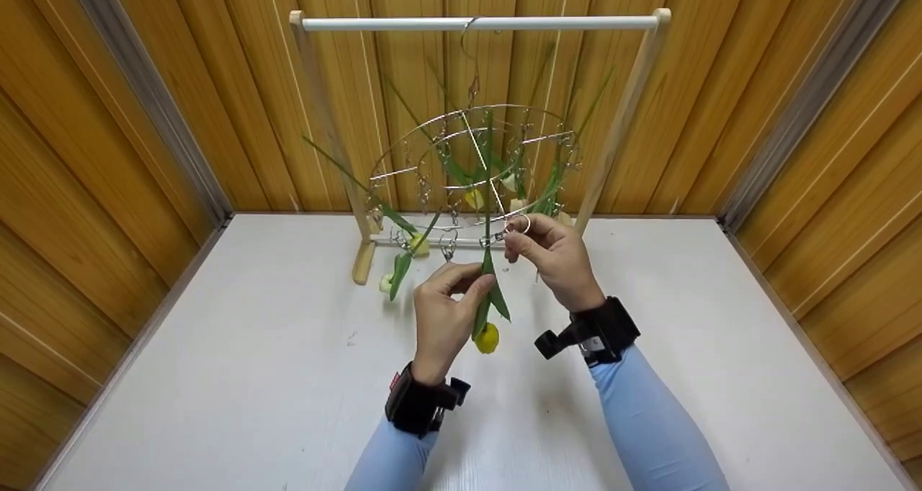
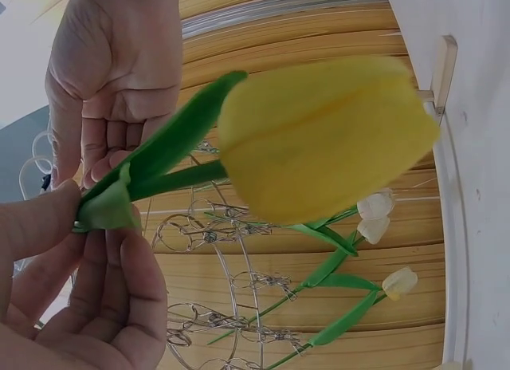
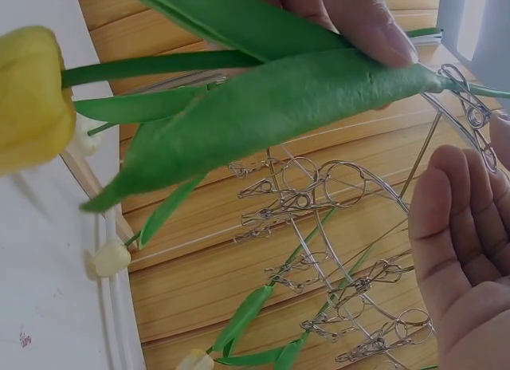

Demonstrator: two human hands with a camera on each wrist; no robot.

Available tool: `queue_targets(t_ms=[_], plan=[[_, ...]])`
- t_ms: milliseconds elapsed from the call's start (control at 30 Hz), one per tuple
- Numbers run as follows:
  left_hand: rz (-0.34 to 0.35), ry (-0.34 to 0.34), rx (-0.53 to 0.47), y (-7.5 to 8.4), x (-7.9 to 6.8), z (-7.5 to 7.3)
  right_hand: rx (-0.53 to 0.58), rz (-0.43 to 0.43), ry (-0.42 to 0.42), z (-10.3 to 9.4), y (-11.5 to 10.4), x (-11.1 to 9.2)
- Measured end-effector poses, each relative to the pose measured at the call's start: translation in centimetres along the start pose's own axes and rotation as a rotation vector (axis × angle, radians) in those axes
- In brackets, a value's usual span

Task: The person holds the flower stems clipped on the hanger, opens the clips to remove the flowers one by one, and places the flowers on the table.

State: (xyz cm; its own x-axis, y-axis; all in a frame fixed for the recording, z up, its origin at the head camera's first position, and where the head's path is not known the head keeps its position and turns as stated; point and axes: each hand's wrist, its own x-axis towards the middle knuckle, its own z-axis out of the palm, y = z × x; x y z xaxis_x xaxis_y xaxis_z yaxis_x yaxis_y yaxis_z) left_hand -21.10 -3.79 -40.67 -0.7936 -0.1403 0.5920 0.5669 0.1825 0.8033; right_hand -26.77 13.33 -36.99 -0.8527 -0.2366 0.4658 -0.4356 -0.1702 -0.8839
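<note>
My left hand (image 1: 446,311) pinches an artificial yellow tulip (image 1: 487,338) between thumb and fingers, where the green leaves meet the stem. The tulip hangs with its bloom (image 2: 327,139) downward and its stem rising past the rim of a round wire clip hanger (image 1: 477,145). At that rim, to the right of the stem, my right hand (image 1: 562,260) pinches a metal wire clip between thumb and forefinger. In the right wrist view, the jaws of this clip (image 3: 470,107) lie across the stem just above the leaves.
The hanger hooks over the white top bar (image 1: 562,23) of a wooden-legged rack. Around its ring, other clips hold tulips upside down, including a yellow one (image 1: 419,244) and a white one (image 1: 387,283). The rack stands on a white table (image 1: 288,376) against wood-patterned walls (image 1: 180,116).
</note>
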Motion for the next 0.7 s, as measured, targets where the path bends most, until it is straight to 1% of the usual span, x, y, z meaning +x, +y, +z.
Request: queue_targets(t_ms=[300, 567, 700], plan=[[0.021, 0.010, -0.002, -0.11, 0.04, -0.11, -0.017, -0.021, 0.000, -0.13, -0.07, 0.03], [0.023, 0.011, 0.012, -0.23, -0.09, -0.14, -0.036, -0.021, -0.007, -0.23, -0.13, 0.01], [0.038, 0.017, 0.014, -0.18, -0.09, -0.14, -0.030, -0.021, -0.015, -0.39, -0.20, 0.01]])
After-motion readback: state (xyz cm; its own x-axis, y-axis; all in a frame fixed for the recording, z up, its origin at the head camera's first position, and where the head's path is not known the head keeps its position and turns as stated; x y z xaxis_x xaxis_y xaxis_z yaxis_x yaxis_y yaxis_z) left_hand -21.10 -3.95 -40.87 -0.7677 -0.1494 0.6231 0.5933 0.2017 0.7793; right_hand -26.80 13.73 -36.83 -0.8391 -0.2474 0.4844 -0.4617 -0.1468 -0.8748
